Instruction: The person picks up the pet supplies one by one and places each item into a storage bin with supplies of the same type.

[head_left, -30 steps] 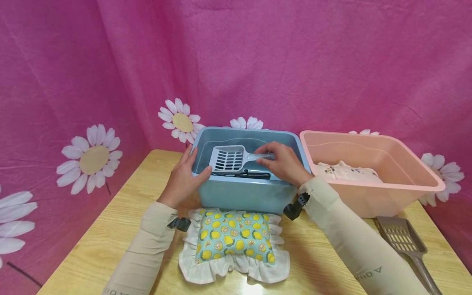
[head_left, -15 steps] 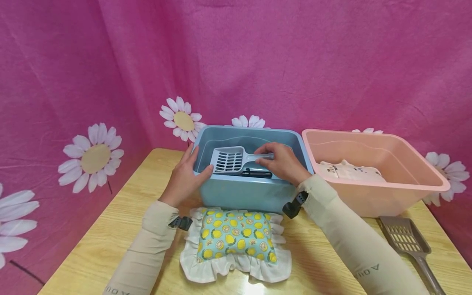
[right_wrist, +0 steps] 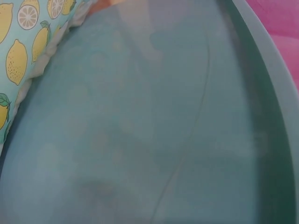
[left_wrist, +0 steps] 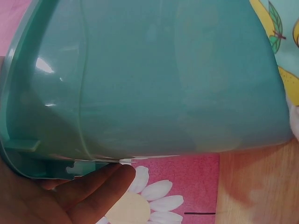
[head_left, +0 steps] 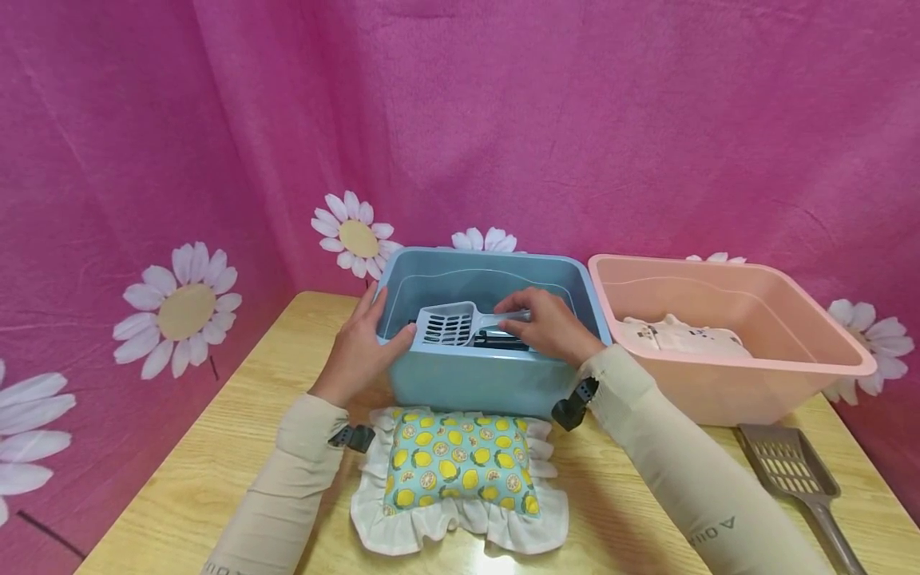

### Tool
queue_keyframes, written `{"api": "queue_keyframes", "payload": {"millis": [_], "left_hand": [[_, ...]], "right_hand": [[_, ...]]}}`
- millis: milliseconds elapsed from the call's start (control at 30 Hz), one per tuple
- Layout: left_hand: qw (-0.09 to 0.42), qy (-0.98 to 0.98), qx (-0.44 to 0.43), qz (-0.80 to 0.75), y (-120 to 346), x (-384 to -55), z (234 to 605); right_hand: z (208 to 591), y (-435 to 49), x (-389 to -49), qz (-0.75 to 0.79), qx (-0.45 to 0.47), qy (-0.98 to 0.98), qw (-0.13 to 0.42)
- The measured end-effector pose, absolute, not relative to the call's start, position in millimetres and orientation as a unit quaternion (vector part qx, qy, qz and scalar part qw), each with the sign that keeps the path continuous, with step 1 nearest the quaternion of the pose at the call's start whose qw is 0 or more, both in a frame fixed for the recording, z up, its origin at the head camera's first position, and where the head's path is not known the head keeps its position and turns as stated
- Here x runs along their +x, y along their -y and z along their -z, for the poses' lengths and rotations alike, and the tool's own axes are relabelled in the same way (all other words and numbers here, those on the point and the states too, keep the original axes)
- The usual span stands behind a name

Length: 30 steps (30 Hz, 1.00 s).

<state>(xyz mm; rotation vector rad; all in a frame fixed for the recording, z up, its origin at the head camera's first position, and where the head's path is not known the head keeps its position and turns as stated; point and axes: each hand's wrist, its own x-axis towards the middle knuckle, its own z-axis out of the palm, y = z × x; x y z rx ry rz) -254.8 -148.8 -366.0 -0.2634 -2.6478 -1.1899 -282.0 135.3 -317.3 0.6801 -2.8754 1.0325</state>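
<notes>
A pale blue-grey litter scoop (head_left: pixel 447 324) with a slotted head lies level inside the front of the blue litter box (head_left: pixel 474 382). My right hand (head_left: pixel 549 321) pinches its handle between thumb and fingers. Beneath the scoop, some black items (head_left: pixel 499 341) show in the box. At the box's front left corner my left hand (head_left: pixel 362 343) grips the rim, thumb at the front edge beside the scoop's head. In the left wrist view its fingers (left_wrist: pixel 100 191) reach along the outer wall under the rim. The right wrist view shows only the box's outer wall (right_wrist: pixel 140 116) and the cushion.
A lemon-print cushion (head_left: pixel 460 467) with a white frill lies in front of the blue box. On the right stands a pink litter box (head_left: pixel 719 391) with a pale printed cloth item (head_left: pixel 683 337) inside. A brown scoop (head_left: pixel 791 463) lies at the table's right. A pink curtain (head_left: pixel 503 120) hangs behind.
The scoop has sunk lower into the blue box, and my right hand has come down with it. My left hand has stayed at the rim.
</notes>
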Motion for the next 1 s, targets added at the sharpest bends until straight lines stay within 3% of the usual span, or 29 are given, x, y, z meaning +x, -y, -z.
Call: {"api": "queue_keyframes", "payload": {"millis": [1000], "left_hand": [[0.127, 0.899, -0.099, 0.408, 150.0, -255.0, 367.1]], "right_hand": [[320.7, -134.0, -282.2, -0.33, 0.235, 0.914, -0.011]]}}
